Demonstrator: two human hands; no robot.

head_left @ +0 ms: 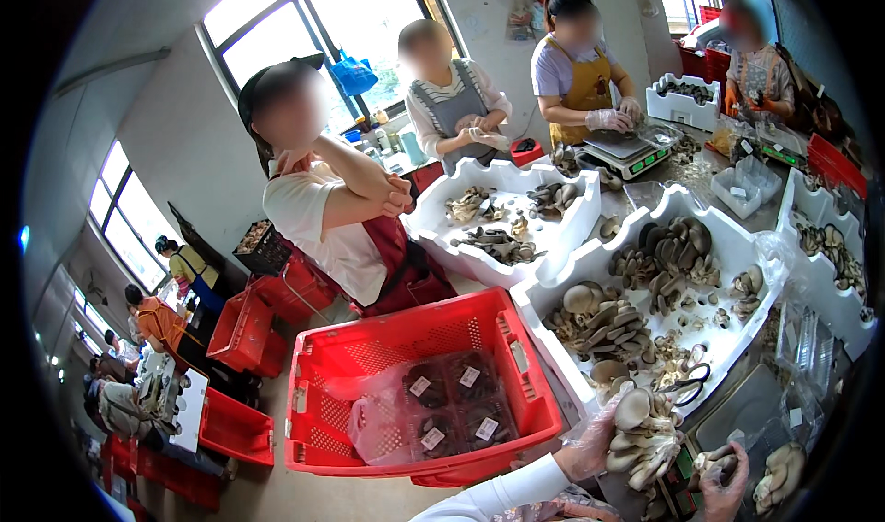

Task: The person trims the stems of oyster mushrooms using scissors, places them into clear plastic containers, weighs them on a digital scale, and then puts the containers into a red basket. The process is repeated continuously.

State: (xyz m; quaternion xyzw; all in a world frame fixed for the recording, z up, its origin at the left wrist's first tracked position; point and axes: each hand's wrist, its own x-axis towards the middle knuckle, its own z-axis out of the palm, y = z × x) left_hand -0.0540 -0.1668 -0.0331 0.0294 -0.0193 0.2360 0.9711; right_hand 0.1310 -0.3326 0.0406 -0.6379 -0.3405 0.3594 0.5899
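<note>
By near edge of bench (698, 174), best to cradle gently the mushroom cluster (643, 441) clasped in left hand (588, 445) (smaller clump (715, 468) gripped in right hand (725, 492)).

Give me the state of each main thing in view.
Left hand: holding mushroom cluster
Right hand: holding smaller mushroom piece
Near foam box: open, partly filled
Second foam box: open, partly filled
Red crate: open, partly filled
Four packs: labelled, lying in crate
Far scale: display lit green
Scissors: at near foam box's front edge, opening unclear
</note>
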